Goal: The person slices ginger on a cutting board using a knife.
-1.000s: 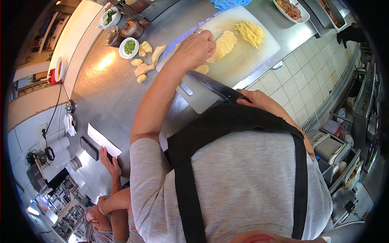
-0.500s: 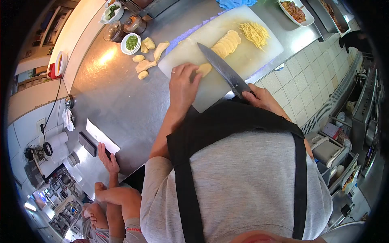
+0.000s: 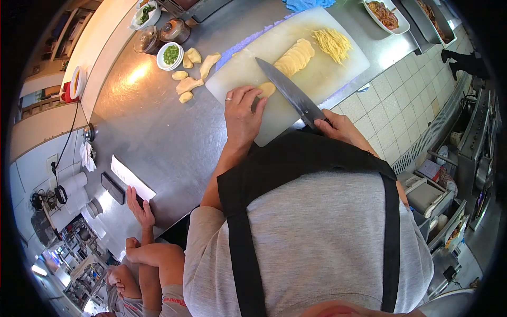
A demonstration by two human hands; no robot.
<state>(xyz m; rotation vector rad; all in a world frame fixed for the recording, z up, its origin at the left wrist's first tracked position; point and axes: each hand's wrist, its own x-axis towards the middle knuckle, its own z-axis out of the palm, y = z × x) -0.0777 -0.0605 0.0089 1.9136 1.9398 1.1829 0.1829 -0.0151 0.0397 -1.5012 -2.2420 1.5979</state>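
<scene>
My left hand [image 3: 244, 113], a ring on one finger, has its fingers curled against the left end of a pale yellow ginger piece [image 3: 268, 89]. That piece lies on the white cutting board [image 3: 232, 79]. In my right hand [image 3: 340, 127] is the black handle of a large kitchen knife [image 3: 290, 87]. The blade slants across the board, tip pointing away to the left, between the ginger piece and a fanned row of ginger slices [image 3: 296, 57]. A heap of fine ginger strips [image 3: 332, 46] sits at the board's far right.
Peeled ginger chunks [image 3: 189, 84] lie left of the board, beside a bowl of chopped greens [image 3: 171, 55]. Lidded jars [image 3: 175, 31] stand behind. A purple cloth [image 3: 232, 52] shows under the board. Another person's hand [image 3: 141, 208] rests by a paper sheet [image 3: 129, 177] and a phone [image 3: 112, 187].
My left hand has shifted slightly to the right and its fingers are a little more bent. The knife has barely moved. At far right, a walking person's dark legs show more.
</scene>
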